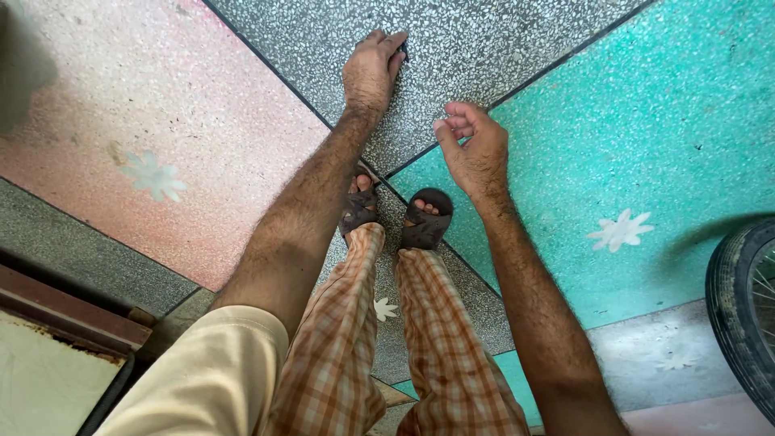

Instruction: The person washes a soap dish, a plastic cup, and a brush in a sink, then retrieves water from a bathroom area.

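Small dark object [403, 52]: only a sliver shows past the fingertips of the left hand [371, 73]. It is dark, almost black; its kind and shape cannot be told, most of it being hidden by the fingers.

Position: the object sits at the far end of the left hand, touching the fingertips, above the grey speckled floor [484, 40]. Whether it rests on the floor or is lifted off it cannot be told.

Left hand: arm stretched forward, back of the hand to the camera, fingers curled together around the dark object.

Right hand [476, 149]: empty, held over the line where the grey band meets the turquoise floor panel [646, 121]. Fingers loosely curled, thumb and forefinger close but pinching nothing. It is near the left hand, apart from the object.

Surroundings: two feet in brown sandals [395, 214] below the hands, checked trousers [404, 339], a pink floor panel [161, 105] to the left, a tyre [739, 299] at the right edge.
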